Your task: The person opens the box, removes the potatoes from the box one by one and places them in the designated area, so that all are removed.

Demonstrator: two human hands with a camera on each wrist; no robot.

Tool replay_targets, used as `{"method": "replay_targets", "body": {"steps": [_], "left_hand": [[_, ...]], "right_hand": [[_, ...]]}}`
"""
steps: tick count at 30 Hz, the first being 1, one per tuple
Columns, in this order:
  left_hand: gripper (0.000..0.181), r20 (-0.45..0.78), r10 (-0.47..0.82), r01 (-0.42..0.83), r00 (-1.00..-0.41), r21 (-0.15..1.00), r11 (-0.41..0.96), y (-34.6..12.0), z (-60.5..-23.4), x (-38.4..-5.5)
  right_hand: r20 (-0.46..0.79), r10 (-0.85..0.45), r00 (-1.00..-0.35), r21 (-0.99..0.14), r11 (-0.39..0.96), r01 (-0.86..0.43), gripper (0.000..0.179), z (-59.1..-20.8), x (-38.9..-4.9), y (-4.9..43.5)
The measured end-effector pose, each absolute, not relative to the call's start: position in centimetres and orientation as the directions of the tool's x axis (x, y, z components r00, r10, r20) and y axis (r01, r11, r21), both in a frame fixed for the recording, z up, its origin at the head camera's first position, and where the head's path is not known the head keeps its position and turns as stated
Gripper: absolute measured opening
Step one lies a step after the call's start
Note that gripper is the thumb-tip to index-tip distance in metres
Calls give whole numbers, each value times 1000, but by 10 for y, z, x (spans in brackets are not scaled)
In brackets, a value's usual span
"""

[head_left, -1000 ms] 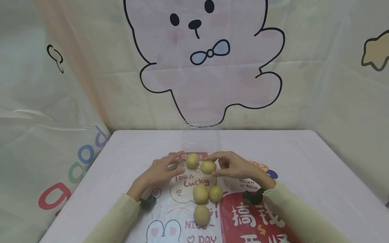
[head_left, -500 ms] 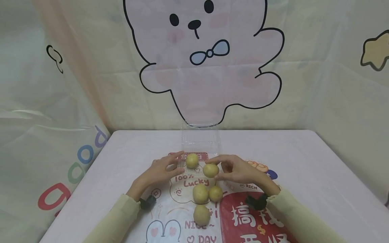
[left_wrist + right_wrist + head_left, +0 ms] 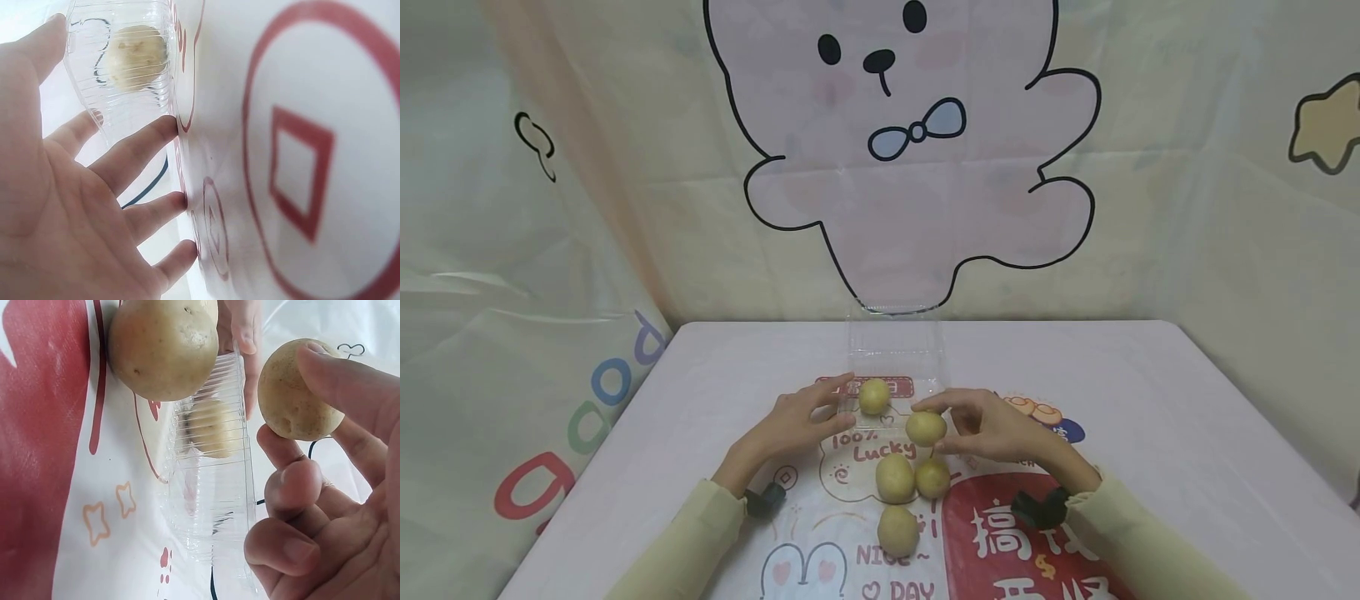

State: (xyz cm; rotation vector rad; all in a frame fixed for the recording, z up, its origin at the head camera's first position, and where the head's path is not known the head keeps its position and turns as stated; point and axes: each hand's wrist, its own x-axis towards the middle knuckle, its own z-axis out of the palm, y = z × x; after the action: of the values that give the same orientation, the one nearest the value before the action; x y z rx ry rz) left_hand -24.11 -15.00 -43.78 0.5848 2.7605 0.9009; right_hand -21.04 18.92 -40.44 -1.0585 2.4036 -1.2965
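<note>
My right hand pinches a small round potato between thumb and fingers, beside the near right corner of a clear plastic box. In the right wrist view the potato is off to one side of the box's rim. One other potato lies inside the box, and its lid stands folded back at the far side. At the box's left side rests my left hand, fingers spread, thumb and a finger at the wall and other fingertips down on the tabletop.
Three potatoes sit on the printed table cover in front of the box: a larger one, a smaller one beside it, and a third nearer me. A patterned curtain hangs behind the table.
My right hand has moved right and toward me with the potato, from over the box to its near right corner. The left hand stays where it was.
</note>
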Motion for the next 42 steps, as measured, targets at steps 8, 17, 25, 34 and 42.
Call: {"method": "replay_targets", "body": {"steps": [8, 17, 25, 34, 42], "left_hand": [[74, -50, 414, 304, -909, 600, 740, -149, -436, -240], [73, -53, 406, 294, -912, 606, 739, -149, -437, -240], [73, -45, 408, 301, -912, 603, 739, -149, -437, -240], [74, -53, 412, 298, -909, 609, 735, -149, -437, -241], [74, -44, 417, 310, -908, 599, 738, -149, -437, -241]], "right_hand": [[163, -670, -724, -778, 364, -512, 46, -405, -204, 193], [156, -651, -743, -770, 391, -504, 47, -410, -198, 198], [166, -667, -727, -804, 335, -491, 45, -409, -190, 196], [203, -688, -696, -821, 268, -504, 44, -414, -184, 195], [120, -680, -724, -845, 312, -433, 45, -416, -174, 196]]}}
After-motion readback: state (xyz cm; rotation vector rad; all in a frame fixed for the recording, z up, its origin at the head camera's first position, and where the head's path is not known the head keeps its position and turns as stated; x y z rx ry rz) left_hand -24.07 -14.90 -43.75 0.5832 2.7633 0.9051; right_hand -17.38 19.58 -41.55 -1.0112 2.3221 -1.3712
